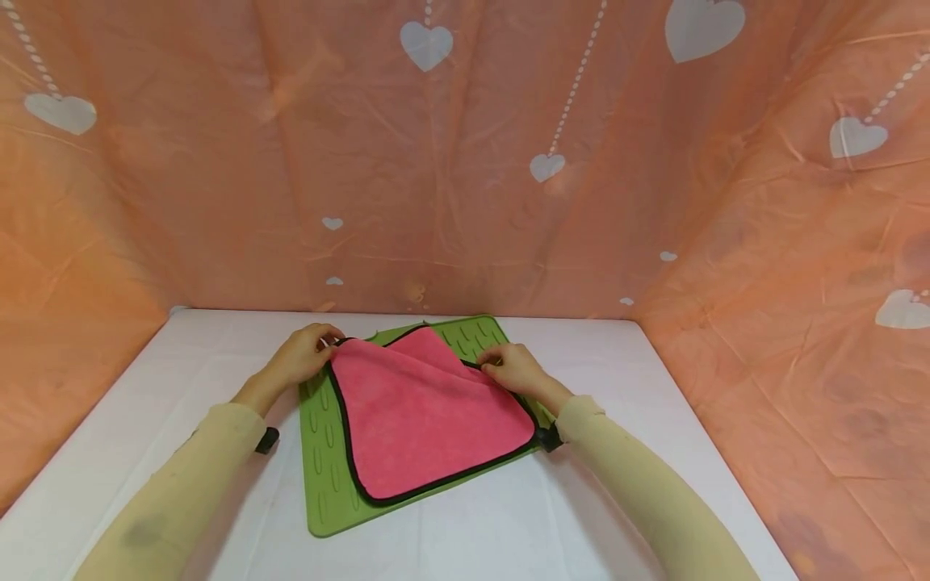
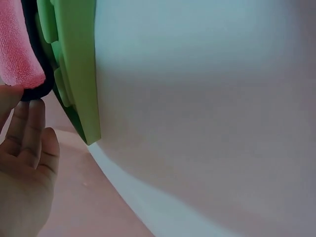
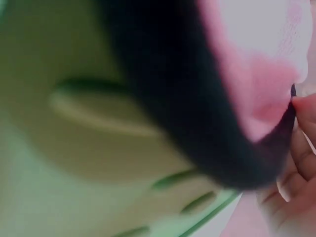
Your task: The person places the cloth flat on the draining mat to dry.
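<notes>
A pink cloth (image 1: 429,420) with a black bound edge lies over a green ridged mat (image 1: 323,484), with a fold running across its far part. My left hand (image 1: 301,353) pinches the cloth's far left corner between thumb and fingers. In the left wrist view that corner of the cloth (image 2: 22,69) sits in the fingertips of the left hand (image 2: 27,163), just beside the mat's rim (image 2: 81,74). On the other side, my right hand (image 1: 517,371) pinches the black edge near the far right. The right wrist view shows the right hand (image 3: 296,192) gripping the cloth's border (image 3: 197,108), close to the lens.
The mat rests on a white-covered table (image 1: 465,532). An orange curtain (image 1: 450,186) with pale hearts rises behind the table and along both sides. Dark wrist straps (image 1: 267,440) show below the sleeves.
</notes>
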Motion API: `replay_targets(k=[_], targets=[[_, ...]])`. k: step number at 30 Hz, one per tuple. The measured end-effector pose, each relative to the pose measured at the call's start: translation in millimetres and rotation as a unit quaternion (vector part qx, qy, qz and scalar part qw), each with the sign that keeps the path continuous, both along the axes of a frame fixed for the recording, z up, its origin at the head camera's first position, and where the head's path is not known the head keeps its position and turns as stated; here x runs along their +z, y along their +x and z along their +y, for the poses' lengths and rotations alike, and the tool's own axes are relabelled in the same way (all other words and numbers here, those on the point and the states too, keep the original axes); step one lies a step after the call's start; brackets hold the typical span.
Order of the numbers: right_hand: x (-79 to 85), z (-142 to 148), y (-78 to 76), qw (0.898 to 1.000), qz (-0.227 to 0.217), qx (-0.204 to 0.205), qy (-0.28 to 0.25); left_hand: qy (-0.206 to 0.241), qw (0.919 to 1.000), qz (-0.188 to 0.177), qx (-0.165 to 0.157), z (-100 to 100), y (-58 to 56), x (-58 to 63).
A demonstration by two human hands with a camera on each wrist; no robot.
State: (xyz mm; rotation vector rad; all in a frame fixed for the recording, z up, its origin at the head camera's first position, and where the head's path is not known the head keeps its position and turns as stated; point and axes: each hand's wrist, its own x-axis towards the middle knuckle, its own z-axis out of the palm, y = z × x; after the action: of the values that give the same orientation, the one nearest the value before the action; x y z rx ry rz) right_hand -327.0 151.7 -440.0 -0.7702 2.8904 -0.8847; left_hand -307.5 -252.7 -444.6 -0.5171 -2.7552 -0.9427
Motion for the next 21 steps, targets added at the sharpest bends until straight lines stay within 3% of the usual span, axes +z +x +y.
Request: replay_targets(k=[12, 21], targets=[[-1.9, 30, 4.9, 0.995, 0.029, -0.094, -0.035, 0.002, 0.9993, 0.035, -0.015, -5, 9.6, 0.1], [0.7, 31, 6.5, 0.999, -0.011, -0.053, 0.003, -0.020, 0.9988, 0.028, -0.033, -5, 11.6, 0.0]])
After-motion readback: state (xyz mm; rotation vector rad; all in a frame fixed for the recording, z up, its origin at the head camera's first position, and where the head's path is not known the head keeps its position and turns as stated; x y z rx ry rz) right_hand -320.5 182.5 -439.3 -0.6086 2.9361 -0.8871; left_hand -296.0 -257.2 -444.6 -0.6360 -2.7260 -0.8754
